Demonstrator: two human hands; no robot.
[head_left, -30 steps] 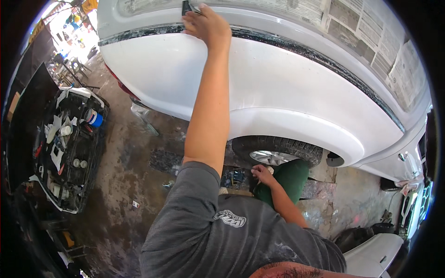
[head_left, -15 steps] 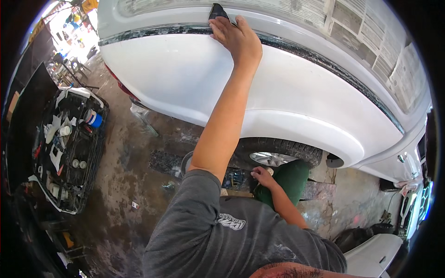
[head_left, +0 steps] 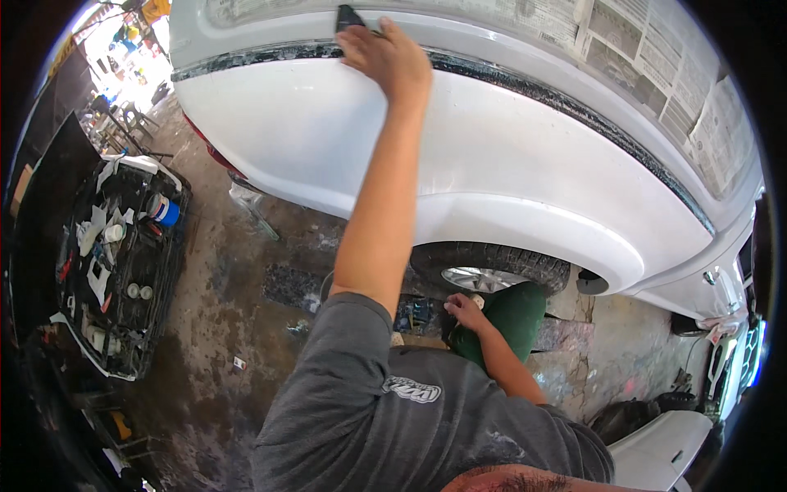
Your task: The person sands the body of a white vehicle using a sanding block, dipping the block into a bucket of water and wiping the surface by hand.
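My left hand [head_left: 388, 59] is stretched far forward to the side of a white vehicle [head_left: 311, 123]. Its fingers press a piece of folded black sandpaper [head_left: 350, 16] against the body, with one corner sticking out past the fingertips. Just beneath the fingers runs a dark, scuffed strip [head_left: 557, 94] along the panel. My right hand [head_left: 466, 312] rests by my knee in green trousers [head_left: 516, 324], its fingers curled together and nothing visible in them. The palm side of both hands is hidden.
Newspaper sheets [head_left: 631, 57] cover the windows above the strip. Below the panel is a wheel [head_left: 492, 266]. On the left, a black bumper-like part [head_left: 139, 287] carries scraps, small tubs and a blue-white can [head_left: 164, 210]. A white panel [head_left: 664, 447] lies at lower right.
My left hand has slid left along the strip, taking the sandpaper with it, and the arm has swung left too. My right hand stays by the knee.
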